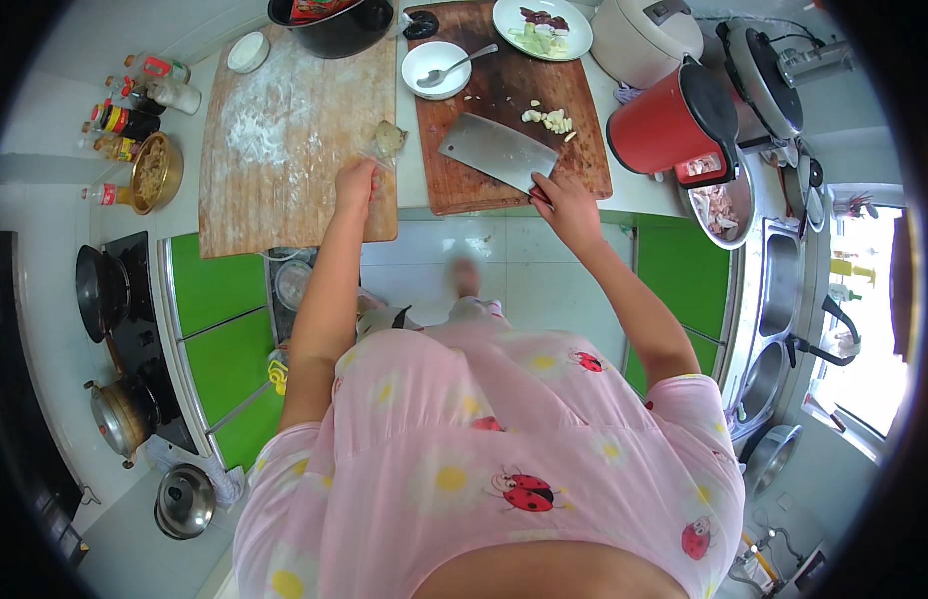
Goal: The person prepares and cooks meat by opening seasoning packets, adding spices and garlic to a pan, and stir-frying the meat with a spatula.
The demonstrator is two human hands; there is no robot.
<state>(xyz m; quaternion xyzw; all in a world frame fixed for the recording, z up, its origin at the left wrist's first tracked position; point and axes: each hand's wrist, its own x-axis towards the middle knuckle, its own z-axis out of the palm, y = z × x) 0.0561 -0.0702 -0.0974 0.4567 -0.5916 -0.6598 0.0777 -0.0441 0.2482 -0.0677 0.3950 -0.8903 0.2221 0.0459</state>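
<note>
My right hand (567,206) has its fingers around the handle of a cleaver (500,153), whose broad blade lies flat on the dark wooden cutting board (441,191). Just beyond the blade are chopped garlic pieces (553,120). At the right edge of the floured pale wooden board (284,202), my left hand (357,186) is closed on a clear plastic bag (375,159). A brownish lump (389,138), seemingly in or beside the bag, is at its far end. A white bowl (426,69) with a metal spoon (464,66) stands on the dark board's far left part.
A plate (509,34) of cut food stands at the dark board's far right. Beside that board are a rice cooker (643,41) and a red kettle (662,123). A black pot (336,34) and small white bowl (248,52) stand at the pale board's far side. Bottles (130,120) line the left.
</note>
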